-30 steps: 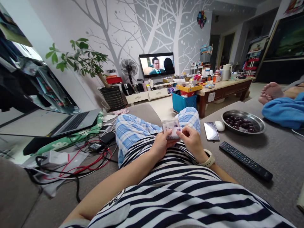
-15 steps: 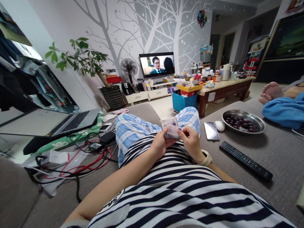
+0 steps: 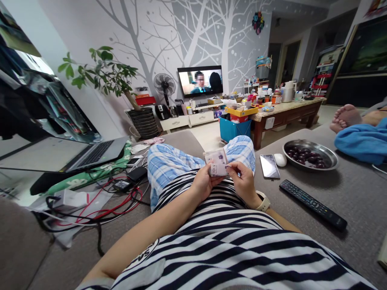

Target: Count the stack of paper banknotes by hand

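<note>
A stack of pale purple banknotes marked with a 5 is held over my lap. My left hand grips the stack from the left and below, its fingers curled behind the notes. At the stack's right edge, my right hand is closed in a pinch on the notes; how many are in the pinch I cannot tell. On my right wrist is a pale watch. Beneath the hands lie my striped shirt and blue plaid trousers.
To the right on the sofa are a phone, white mouse, remote control and metal bowl of dark round fruit. Another person's foot rests beyond. To the left are a laptop and tangled cables.
The top banknote, bent over at its right edge before, now lies flatter, showing more of its face. Both hands have stayed in nearly the same place.
</note>
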`<state>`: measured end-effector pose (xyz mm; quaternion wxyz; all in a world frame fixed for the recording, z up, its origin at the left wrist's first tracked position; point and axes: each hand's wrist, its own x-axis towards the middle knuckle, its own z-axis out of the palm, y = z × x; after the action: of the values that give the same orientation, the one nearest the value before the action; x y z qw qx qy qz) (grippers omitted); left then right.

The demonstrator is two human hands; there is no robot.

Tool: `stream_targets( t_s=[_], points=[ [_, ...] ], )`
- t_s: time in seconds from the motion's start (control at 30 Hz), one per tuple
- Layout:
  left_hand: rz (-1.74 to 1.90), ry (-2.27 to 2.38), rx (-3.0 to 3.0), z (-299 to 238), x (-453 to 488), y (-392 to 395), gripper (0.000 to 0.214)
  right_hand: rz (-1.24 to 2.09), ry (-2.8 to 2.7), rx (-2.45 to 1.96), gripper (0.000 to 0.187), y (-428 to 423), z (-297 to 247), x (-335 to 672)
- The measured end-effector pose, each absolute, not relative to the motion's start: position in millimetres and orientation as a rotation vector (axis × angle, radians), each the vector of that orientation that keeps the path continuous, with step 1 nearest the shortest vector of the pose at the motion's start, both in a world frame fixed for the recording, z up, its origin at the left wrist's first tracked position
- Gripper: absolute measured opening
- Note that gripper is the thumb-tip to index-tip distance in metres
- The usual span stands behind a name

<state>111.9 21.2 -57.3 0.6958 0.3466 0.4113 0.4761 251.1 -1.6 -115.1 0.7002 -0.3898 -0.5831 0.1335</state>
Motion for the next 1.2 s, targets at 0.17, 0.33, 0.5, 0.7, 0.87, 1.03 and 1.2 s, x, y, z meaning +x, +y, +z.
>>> stream_targets(
  t_s=[0.17, 0.33, 0.5, 0.7, 0.87, 1.03, 1.2],
  points=[
    [1.052, 0.907, 0.766, -56.9, 111.3, 21.1, 0.027, 0.313, -1.295, -0.852, 0.018, -3.9, -114.0, 250.3],
    [1.042, 0.906, 0.771, -59.4, 109.0, 22.9, 0.026, 0.344, -1.315, -0.864, 0.024, -7.4, -112.4, 250.2],
    [1.065, 0.846, 0.78, -65.3, 109.6, 25.6, 0.023, 0.387, -1.338, -0.85, 0.032, -9.8, -112.7, 251.1],
    [1.089, 0.728, 0.782, -70.3, 113.5, 27.3, 0.017, 0.439, -1.28, -0.815, 0.036, -6.4, -114.4, 251.9],
    [1.128, 0.766, 0.83, -75.2, 115.1, 30.6, 0.017, 0.454, -1.181, -0.924, 0.035, 2.1, -111.9, 253.5],
    [1.115, 0.768, 0.826, -81.9, 116.0, 33.7, 0.021, 0.452, -1.227, -0.962, 0.037, 3.9, -112.2, 255.1],
    [1.077, 0.729, 0.804, -76.5, 115.7, 30.2, 0.019, 0.435, -1.239, -0.972, 0.036, 3.7, -113.0, 254.6]
  ],
)
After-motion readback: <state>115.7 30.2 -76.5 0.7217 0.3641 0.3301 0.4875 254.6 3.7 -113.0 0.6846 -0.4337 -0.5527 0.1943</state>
